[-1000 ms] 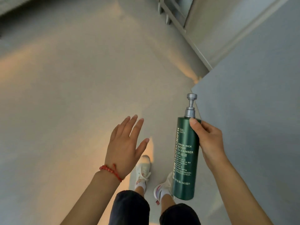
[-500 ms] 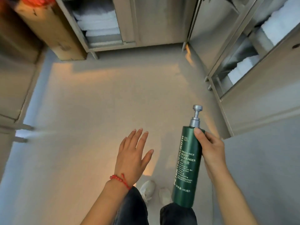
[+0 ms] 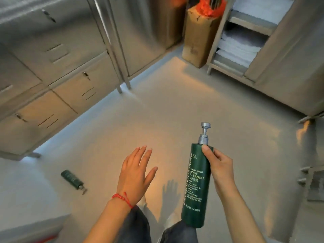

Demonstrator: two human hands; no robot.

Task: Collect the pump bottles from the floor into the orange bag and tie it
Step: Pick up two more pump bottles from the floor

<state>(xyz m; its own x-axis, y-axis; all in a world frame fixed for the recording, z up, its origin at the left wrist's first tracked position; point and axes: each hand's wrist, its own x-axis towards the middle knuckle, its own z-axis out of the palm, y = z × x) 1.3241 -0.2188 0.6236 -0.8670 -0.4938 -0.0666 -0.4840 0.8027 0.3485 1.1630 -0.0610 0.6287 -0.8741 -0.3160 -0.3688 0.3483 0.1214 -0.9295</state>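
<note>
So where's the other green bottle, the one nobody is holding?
The small green bottle lies on its side on the floor, low on the left of the head view, just left of the open left hand and in front of the grey lockers.

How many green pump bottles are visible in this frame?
2. One bottle is held upright in the right hand; a second bottle lies on the floor left of the open left hand. Others may be out of view.

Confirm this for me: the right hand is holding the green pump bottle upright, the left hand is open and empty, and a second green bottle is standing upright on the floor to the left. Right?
Not quite. In the head view the second green bottle lies on its side on the floor, not upright. The rest holds: the right hand holds the green pump bottle upright, and the left hand is open and empty.
</note>
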